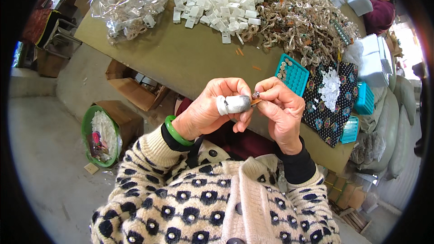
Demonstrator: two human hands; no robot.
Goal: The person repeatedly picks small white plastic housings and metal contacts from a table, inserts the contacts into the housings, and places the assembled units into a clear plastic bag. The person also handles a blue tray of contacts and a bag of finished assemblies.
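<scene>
Left hand [205,110] and right hand [282,113] pinched a small piece [256,101] by the table [158,56], apparently to steady it.

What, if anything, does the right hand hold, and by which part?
The right hand pinches a small dark shiny piece and thin orange strip; the exact gripped part cannot be told.

in the lower frame, a cream knit cardigan [194,201] with black spots, pearly beads; black cuffs [298,166]; centre, green bangle [169,127], smudged white finger wrap [233,104].
</scene>
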